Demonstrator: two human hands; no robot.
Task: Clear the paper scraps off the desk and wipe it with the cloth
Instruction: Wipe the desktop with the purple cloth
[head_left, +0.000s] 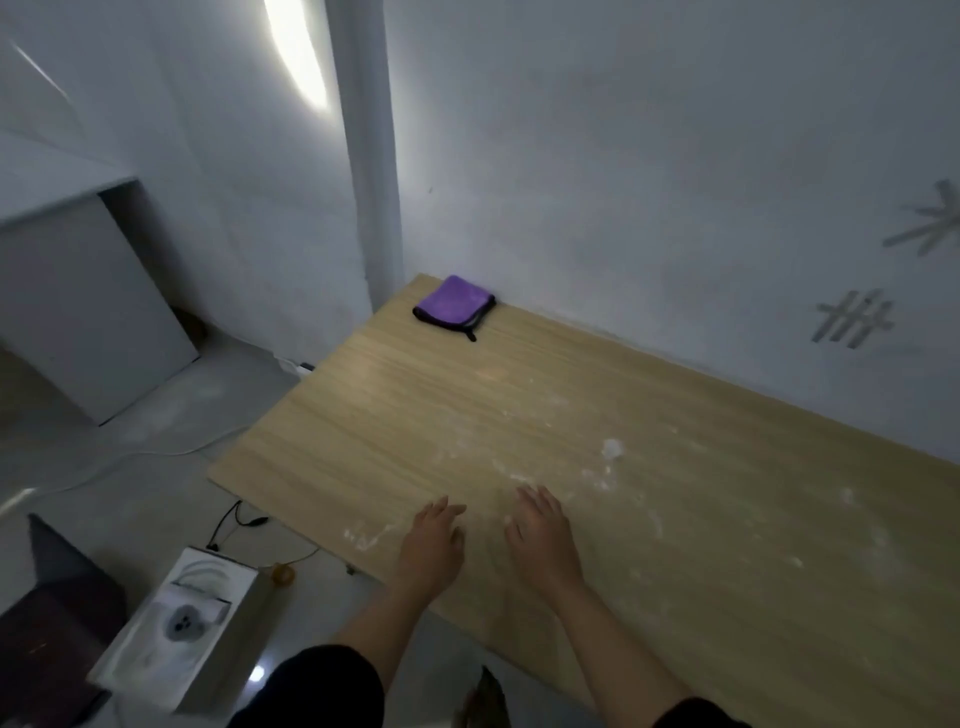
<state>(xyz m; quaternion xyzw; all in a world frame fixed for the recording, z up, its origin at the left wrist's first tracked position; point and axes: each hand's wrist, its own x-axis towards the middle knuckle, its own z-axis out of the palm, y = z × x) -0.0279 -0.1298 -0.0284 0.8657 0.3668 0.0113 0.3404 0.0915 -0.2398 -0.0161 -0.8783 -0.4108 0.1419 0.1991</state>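
Two bare hands rest palm-down on the near edge of the pale wood-grain desk top (395, 415): our left hand (432, 540) and our right hand (540, 535), just beside each other, neither holding anything. Fingers on both lie flat and loosely spread, with small gaps between them.

Small white paper scraps (612, 448) and fine crumbs are scattered over the middle and right of the desk, the largest lump to the far right of our right hand. A thinner patch of white bits (363, 540) sits at the near left edge, just left of our left hand. Some specks are too blurred to tell from dust.

The folded purple cloth with black trim (453, 307) lies at the far left corner of the desk, close to the grey wall (649, 182), well apart from both hands and untouched.

Judgement: we are in the first step, gathering scraps; wiping is not yet begun. The next move calls for sweeping the scattered bits together with flat palms toward one edge, then lifting them off. Fine crumbs may smear or slip off the edge onto the grey floor (171, 415) beside the white cardboard box (176, 639).
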